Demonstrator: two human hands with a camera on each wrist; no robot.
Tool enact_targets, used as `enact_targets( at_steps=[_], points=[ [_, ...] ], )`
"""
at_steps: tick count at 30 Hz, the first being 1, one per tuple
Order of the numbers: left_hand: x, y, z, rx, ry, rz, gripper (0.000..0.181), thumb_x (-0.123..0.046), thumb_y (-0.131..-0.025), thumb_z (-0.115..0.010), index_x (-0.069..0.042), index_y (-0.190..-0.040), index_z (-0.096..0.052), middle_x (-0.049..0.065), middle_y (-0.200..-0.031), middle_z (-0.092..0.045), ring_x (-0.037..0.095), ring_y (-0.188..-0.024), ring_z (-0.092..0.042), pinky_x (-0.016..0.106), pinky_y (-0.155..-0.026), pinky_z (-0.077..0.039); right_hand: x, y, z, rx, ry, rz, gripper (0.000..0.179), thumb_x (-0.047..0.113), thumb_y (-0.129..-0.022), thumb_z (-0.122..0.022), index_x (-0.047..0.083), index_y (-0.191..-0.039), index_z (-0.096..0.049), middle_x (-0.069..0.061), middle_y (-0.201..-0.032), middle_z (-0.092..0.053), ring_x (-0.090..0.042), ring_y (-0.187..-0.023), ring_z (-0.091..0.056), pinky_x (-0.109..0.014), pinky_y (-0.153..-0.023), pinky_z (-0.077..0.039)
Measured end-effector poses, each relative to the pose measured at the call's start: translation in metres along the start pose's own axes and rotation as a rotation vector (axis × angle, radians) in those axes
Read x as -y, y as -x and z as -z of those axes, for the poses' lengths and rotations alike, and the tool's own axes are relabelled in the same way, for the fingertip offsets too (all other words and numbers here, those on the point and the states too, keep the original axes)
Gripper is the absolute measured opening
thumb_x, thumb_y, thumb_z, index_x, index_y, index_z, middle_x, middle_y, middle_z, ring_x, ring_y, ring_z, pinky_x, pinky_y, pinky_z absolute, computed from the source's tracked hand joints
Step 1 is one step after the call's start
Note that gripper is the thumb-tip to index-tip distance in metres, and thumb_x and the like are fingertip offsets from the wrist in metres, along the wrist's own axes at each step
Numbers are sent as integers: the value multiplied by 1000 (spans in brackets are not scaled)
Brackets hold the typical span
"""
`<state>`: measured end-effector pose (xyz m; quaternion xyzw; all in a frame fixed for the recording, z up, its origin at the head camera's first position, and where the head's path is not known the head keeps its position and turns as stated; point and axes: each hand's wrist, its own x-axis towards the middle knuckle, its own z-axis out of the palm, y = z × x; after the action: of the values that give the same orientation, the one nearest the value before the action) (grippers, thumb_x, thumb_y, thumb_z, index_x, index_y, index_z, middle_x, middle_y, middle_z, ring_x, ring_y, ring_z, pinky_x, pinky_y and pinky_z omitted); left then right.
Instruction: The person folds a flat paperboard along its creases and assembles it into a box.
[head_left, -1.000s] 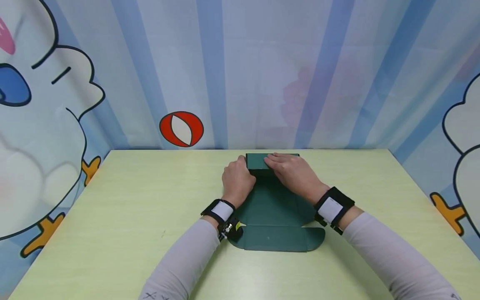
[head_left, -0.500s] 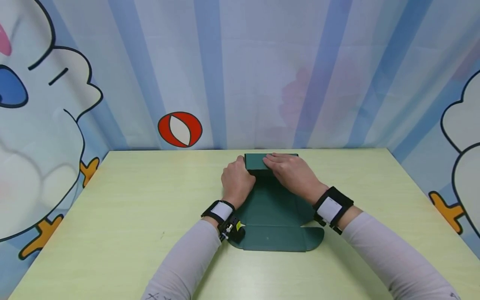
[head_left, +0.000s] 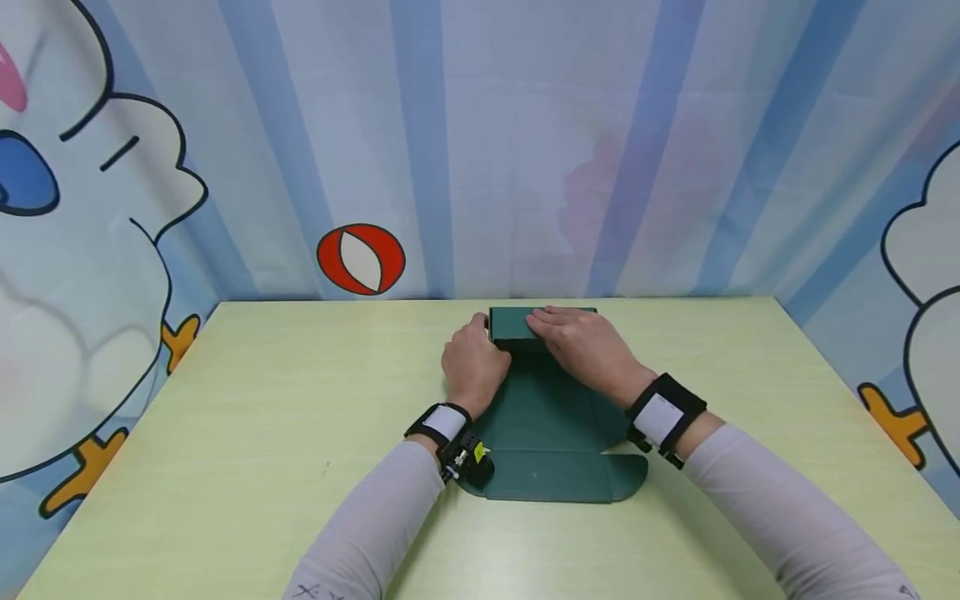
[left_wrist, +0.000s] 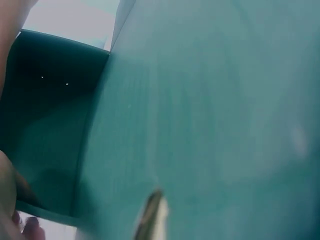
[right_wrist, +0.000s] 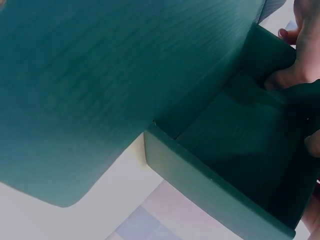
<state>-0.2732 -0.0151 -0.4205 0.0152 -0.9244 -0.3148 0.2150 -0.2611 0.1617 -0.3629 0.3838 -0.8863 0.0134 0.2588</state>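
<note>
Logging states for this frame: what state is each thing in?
Box: open, walls raised.
Lid: swung open, spread toward the person.
Front flap: spread out, untucked.
Left hand: grips the box's left wall, thumb inside.
Right hand: holds the box's upper wall, fingers on top.
Wrist bands: fastened, one on each wrist.
Backdrop: hanging, lightly creased.
</note>
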Motion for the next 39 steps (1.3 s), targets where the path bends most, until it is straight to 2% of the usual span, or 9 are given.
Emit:
enact_targets(
  at_steps=[4, 8, 14, 25, 31, 35, 39],
  points=[
    [0, -1, -1, -9, 54, -12, 31, -12, -81, -68, -5, -112, -64, 12, -99, -70, 30, -86, -69, 44, -74, -59, -1, 0, 0, -8, 6, 3, 37, 8, -89, -71, 6, -126, -68, -15, -122, -71, -27, -112, -69, -41, -90, -58],
    [0, -2, -2, 0, 101, -32, 22, -9, -82, -68, -4, -103, -65, 13, -93, -73, 30, -83, -71, 43, -72, -59, -1, 0, 1, -10, 2, 0, 37, 8, -89, -72, 6, -126, -68, -15, -122, -71, -27, -111, -70, -42, -90, -58],
    [1, 0, -4, -1, 128, -49, 17, -7, -83, -68, -1, -99, -66, 15, -92, -72, 32, -85, -70, 45, -77, -60, -1, 1, -2, -9, -6, 3, 38, 7, -88, -72, 6, -125, -68, -15, -122, -71, -27, -112, -69, -41, -90, -58],
    [-2, -1, -7, -32, 105, -51, 15, -5, -84, -66, -2, -98, -63, 15, -91, -70, 33, -82, -69, 44, -77, -59, -2, 1, -3, -16, -6, 5, 38, 8, -89, -72, 6, -126, -68, -15, -123, -71, -27, -112, -69, -41, -91, -58],
    [-5, 1, -5, -18, 125, -42, 20, -3, -84, -66, -1, -104, -64, 16, -97, -71, 33, -88, -70, 45, -82, -59, -3, 1, -2, -22, -2, -2, 37, 8, -89, -71, 6, -126, -68, -14, -122, -71, -26, -111, -70, -41, -91, -58],
    [-3, 2, -6, -1, 113, -35, 22, -4, -84, -66, -3, -106, -64, 15, -99, -71, 32, -90, -70, 44, -84, -59, -2, 2, -2, -18, -15, -1, 37, 8, -88, -72, 5, -126, -68, -15, -122, -71, -27, -111, -70, -42, -90, -58],
    [1, 0, -6, -24, 107, -48, 21, -6, -82, -67, -3, -103, -64, 14, -97, -72, 32, -88, -70, 44, -82, -59, -1, 1, -2, -17, -16, 3, 38, 8, -88, -72, 6, -126, -68, -15, -122, -71, -27, -111, -70, -42, -90, -58]
  ],
)
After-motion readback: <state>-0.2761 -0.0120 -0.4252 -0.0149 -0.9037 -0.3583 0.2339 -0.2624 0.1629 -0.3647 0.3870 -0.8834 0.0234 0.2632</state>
